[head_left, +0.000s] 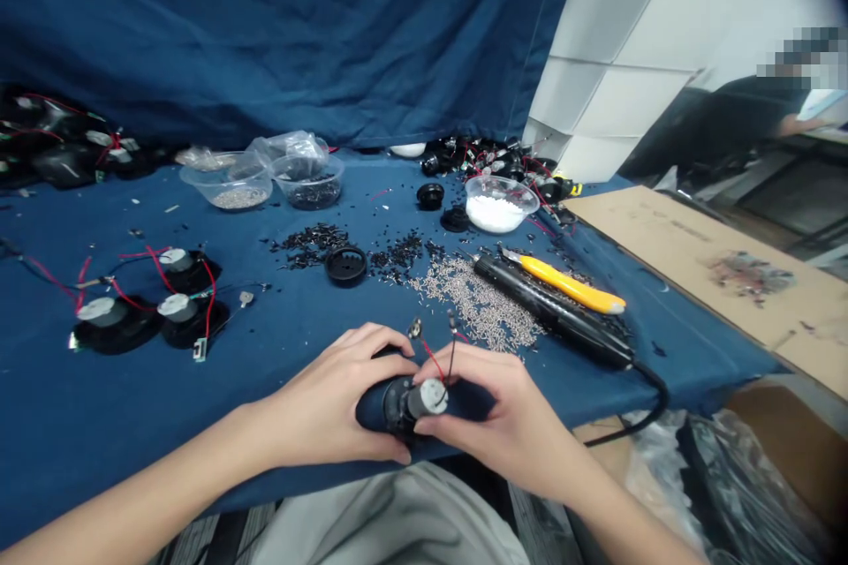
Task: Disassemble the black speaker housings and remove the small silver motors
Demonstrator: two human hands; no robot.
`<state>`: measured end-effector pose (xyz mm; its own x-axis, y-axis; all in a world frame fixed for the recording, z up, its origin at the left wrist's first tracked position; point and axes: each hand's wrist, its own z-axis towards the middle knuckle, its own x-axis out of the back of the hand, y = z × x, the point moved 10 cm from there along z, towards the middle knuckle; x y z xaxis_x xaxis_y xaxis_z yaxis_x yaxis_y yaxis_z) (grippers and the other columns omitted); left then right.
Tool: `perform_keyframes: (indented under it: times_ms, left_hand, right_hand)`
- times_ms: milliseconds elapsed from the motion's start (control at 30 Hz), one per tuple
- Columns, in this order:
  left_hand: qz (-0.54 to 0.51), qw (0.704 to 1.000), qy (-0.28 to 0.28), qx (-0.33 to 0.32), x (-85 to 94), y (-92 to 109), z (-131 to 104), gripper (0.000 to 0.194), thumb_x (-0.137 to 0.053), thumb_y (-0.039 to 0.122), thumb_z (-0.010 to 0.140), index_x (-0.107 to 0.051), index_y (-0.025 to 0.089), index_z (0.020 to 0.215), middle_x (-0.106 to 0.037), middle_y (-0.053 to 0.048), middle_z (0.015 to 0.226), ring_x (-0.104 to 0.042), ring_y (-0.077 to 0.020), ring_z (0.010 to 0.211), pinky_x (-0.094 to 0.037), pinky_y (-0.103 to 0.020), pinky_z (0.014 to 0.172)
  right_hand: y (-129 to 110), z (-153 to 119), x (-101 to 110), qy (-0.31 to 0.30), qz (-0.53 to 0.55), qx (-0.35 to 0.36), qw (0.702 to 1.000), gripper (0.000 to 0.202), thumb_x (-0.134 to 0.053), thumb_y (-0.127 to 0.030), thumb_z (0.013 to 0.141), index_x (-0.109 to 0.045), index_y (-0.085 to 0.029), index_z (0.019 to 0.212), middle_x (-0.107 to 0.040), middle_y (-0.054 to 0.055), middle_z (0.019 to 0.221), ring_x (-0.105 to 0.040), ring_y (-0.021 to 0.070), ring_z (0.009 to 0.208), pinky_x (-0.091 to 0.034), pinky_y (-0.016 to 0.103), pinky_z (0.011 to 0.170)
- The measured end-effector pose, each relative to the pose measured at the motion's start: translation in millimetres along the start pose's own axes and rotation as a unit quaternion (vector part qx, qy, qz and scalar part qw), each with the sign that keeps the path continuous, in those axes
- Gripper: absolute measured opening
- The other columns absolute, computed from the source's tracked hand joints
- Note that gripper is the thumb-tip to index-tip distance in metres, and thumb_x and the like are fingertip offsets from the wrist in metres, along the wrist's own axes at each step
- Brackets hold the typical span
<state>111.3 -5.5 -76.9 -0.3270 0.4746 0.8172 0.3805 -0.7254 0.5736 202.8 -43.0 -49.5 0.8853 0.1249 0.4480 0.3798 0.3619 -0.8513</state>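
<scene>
At the table's front edge, a black plastic housing is held between my hands. A grey cylindrical motor with red and black wires sits in it. My left hand wraps round the housing's left side, thumb below and fingers above. The thumb and fingers of my right hand close round the motor. Just beyond my hands lie many small silver screws. A black corded electric screwdriver rests across them, with a yellow utility knife beside it.
Wired motor assemblies stand at left. Behind are clear tubs of screws and dark parts, and a bowl of white pieces. Black bits surround a round black part. Cardboard lies right; a person sits beyond.
</scene>
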Motion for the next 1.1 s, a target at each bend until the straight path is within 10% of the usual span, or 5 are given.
perform_keyframes:
  times_ms: [1100]
  left_hand:
    - [-0.016, 1.0, 0.014, -0.001, 0.0, -3, -8, 0.056, -0.083, 0.043, 0.062, -0.063, 0.026, 0.111, -0.057, -0.006, 0.125, -0.051, -0.029, 0.115, -0.041, -0.042, 0.099]
  right_hand:
    - [-12, 3, -10, 0.022, -0.069, 0.019, 0.997, 0.016, -0.072, -0.013, 0.081, -0.06, -0.02, 0.087, -0.06, 0.0, 0.092, -0.053, 0.0173, 0.088, -0.04, 0.031, 0.081]
